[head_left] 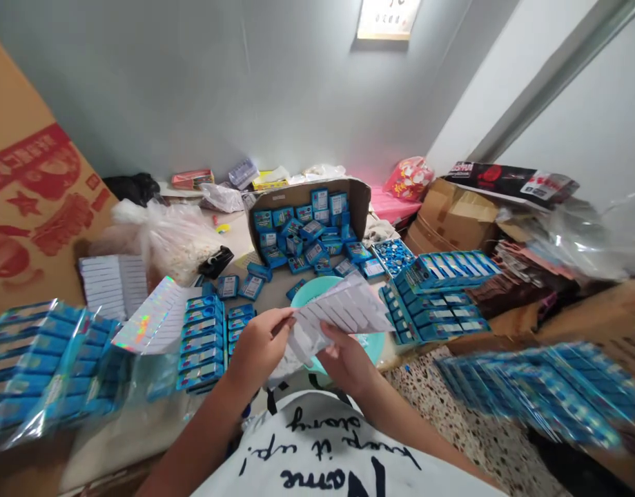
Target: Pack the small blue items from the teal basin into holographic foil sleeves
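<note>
My left hand (pixel 260 338) pinches the left edge of a white sheet (pixel 343 307) with rows of pale strips on it, perhaps stickers. My right hand (pixel 346 353) grips the lower edge of the same sheet, its thumb lying on top and the other fingers mostly hidden. Behind and below the sheet is a turquoise basin (pixel 306 293), its contents largely covered. Just left of my left hand, small blue boxes (pixel 199 345) stand in a row. Another strip sheet (pixel 159 314) with a shiny rainbow corner lies farther left.
An open carton (pixel 366 197) of loose blue boxes stands at the back. Stacked blue boxes (pixel 442 307) are to the right, beside brown cartons (pixel 436 221). Plastic-wrapped blue packs (pixel 32 373) lie at left; more packs (pixel 545 386) sit lower right. A tall cardboard box (pixel 32 186) borders the left.
</note>
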Demonstrator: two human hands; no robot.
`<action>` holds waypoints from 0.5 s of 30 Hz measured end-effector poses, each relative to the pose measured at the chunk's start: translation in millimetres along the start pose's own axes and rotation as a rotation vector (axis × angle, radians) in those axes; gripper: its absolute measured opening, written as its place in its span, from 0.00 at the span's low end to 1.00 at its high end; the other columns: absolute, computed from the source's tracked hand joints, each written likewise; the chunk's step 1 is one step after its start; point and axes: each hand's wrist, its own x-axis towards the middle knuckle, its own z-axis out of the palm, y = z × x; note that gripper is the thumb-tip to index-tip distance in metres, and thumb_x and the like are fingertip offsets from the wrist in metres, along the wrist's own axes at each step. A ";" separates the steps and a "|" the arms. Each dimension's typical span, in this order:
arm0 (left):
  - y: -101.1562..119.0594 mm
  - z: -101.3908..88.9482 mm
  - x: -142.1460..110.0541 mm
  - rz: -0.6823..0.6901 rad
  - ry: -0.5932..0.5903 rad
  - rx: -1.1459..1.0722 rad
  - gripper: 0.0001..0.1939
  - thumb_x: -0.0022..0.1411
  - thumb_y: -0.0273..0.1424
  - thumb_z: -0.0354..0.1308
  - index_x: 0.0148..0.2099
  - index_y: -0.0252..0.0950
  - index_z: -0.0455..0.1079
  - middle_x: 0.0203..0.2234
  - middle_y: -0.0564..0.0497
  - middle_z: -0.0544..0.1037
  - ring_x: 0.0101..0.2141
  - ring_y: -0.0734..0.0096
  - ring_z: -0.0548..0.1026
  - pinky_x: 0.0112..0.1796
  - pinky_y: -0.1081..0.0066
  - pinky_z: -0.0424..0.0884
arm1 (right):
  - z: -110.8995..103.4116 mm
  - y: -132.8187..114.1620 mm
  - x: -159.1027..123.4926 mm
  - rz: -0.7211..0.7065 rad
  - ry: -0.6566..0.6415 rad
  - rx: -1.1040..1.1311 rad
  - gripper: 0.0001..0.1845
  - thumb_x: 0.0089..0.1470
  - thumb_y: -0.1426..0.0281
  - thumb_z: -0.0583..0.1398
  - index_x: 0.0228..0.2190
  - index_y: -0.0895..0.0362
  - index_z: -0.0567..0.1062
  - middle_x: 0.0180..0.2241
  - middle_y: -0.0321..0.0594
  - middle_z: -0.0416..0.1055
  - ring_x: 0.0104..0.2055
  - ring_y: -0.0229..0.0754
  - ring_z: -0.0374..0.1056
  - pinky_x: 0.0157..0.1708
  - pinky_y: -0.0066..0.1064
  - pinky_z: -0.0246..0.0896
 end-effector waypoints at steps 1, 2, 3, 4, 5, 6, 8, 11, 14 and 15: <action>0.4 4.7 -1.7 0.026 0.075 0.074 0.14 0.66 0.35 0.55 0.50 0.42 0.78 0.44 0.47 0.81 0.45 0.57 0.78 0.47 0.62 0.72 | -2.1 0.3 0.0 0.045 -0.029 0.021 0.21 0.54 0.56 0.62 0.47 0.51 0.76 0.48 0.42 0.77 0.51 0.54 0.72 0.48 0.49 0.72; 1.4 10.6 -3.9 0.044 0.145 0.135 0.15 0.66 0.35 0.56 0.51 0.42 0.77 0.45 0.46 0.81 0.45 0.56 0.78 0.48 0.60 0.72 | -4.9 -0.1 0.4 0.084 -0.046 0.047 0.20 0.56 0.56 0.62 0.47 0.52 0.76 0.49 0.43 0.77 0.52 0.54 0.73 0.48 0.50 0.72; 2.7 17.3 -6.5 0.056 0.209 0.179 0.15 0.66 0.35 0.56 0.52 0.43 0.77 0.45 0.46 0.81 0.46 0.54 0.78 0.49 0.58 0.71 | -8.3 -1.1 1.3 0.113 -0.054 0.074 0.19 0.57 0.57 0.61 0.47 0.53 0.76 0.49 0.44 0.77 0.52 0.54 0.72 0.49 0.50 0.72; 4.3 24.5 -9.4 0.064 0.262 0.210 0.15 0.66 0.34 0.56 0.53 0.43 0.76 0.46 0.45 0.81 0.46 0.53 0.78 0.50 0.57 0.70 | -11.9 -2.5 2.7 0.133 -0.053 0.099 0.18 0.59 0.58 0.60 0.46 0.54 0.76 0.49 0.44 0.77 0.53 0.53 0.72 0.50 0.50 0.71; 6.1 31.7 -12.3 0.072 0.299 0.229 0.16 0.66 0.34 0.56 0.54 0.43 0.75 0.47 0.45 0.80 0.47 0.53 0.77 0.50 0.56 0.70 | -15.4 -3.9 4.6 0.145 -0.047 0.122 0.17 0.60 0.58 0.59 0.46 0.54 0.76 0.49 0.44 0.77 0.54 0.52 0.71 0.52 0.50 0.70; 7.9 38.5 -15.5 0.077 0.329 0.240 0.17 0.66 0.33 0.55 0.55 0.43 0.74 0.48 0.45 0.80 0.49 0.53 0.77 0.51 0.55 0.69 | -18.6 -5.3 6.8 0.154 -0.040 0.143 0.16 0.60 0.59 0.59 0.46 0.54 0.77 0.49 0.43 0.77 0.56 0.51 0.70 0.54 0.49 0.69; 11.7 49.5 -22.7 0.091 0.376 0.266 0.19 0.67 0.31 0.54 0.58 0.43 0.72 0.53 0.44 0.77 0.52 0.53 0.74 0.56 0.52 0.65 | -23.6 -7.8 11.9 0.168 -0.037 0.163 0.15 0.61 0.60 0.59 0.46 0.53 0.77 0.49 0.41 0.77 0.57 0.50 0.69 0.56 0.49 0.67; 18.9 60.1 -38.0 0.088 0.418 0.361 0.22 0.67 0.31 0.54 0.62 0.41 0.67 0.61 0.43 0.69 0.60 0.51 0.66 0.63 0.45 0.53 | -28.3 -9.7 19.6 0.164 -0.115 0.091 0.16 0.61 0.59 0.58 0.46 0.52 0.77 0.48 0.42 0.78 0.55 0.51 0.71 0.56 0.49 0.68; 29.9 68.8 -58.1 0.047 0.445 0.479 0.26 0.66 0.32 0.54 0.66 0.40 0.62 0.65 0.42 0.62 0.65 0.49 0.57 0.64 0.41 0.48 | -32.4 -5.6 24.8 0.199 -0.251 -0.026 0.20 0.61 0.54 0.56 0.45 0.51 0.79 0.47 0.43 0.78 0.53 0.54 0.72 0.53 0.53 0.70; 33.4 72.2 -64.6 0.037 0.452 0.503 0.27 0.66 0.32 0.53 0.67 0.39 0.60 0.65 0.42 0.62 0.66 0.49 0.56 0.64 0.42 0.49 | -33.8 -1.9 26.2 0.219 -0.308 -0.082 0.22 0.61 0.52 0.54 0.46 0.50 0.79 0.47 0.43 0.77 0.53 0.55 0.71 0.52 0.55 0.70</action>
